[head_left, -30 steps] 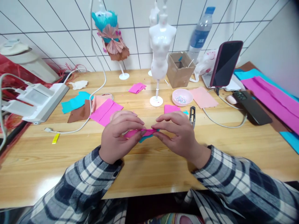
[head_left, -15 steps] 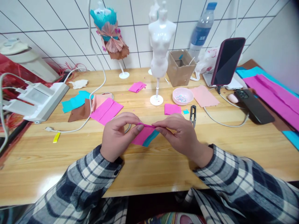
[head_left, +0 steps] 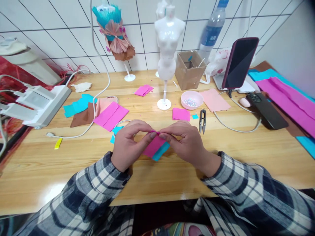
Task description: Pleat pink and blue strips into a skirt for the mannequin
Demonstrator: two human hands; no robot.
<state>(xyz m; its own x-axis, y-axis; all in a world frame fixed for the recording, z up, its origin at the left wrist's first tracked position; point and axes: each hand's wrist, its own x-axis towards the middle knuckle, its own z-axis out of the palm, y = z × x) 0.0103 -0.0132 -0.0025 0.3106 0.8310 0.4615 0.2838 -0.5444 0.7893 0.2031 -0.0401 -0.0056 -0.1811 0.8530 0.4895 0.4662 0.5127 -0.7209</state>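
Note:
Between my hands is a pink sheet of crepe paper [head_left: 154,147] with a blue strip [head_left: 161,151] along its lower right side. My left hand [head_left: 131,144] pinches its top edge between thumb and forefinger. Close beside it, my right hand [head_left: 184,141] grips the same edge, also with thumb and forefinger. The top edge is gathered between the fingertips, and the rest hangs over the table. A folded pink paper piece [head_left: 181,114] lies just beyond my right hand, with black thread snips [head_left: 202,122] to its right. Blue scraps [head_left: 116,131] show behind my left hand.
A white mannequin [head_left: 168,49] stands behind my hands; a dressed mannequin [head_left: 116,36] is further left. A pink bowl [head_left: 192,100] holds small beads. Around are a cardboard box [head_left: 189,73], a propped phone [head_left: 241,62], a dark phone [head_left: 267,111], a power strip [head_left: 49,108] and cables.
My hands have drawn closer together, so the paper's top edge is bunched shorter between the fingertips. Blue scraps now show beside my left hand. The view has shifted slightly.

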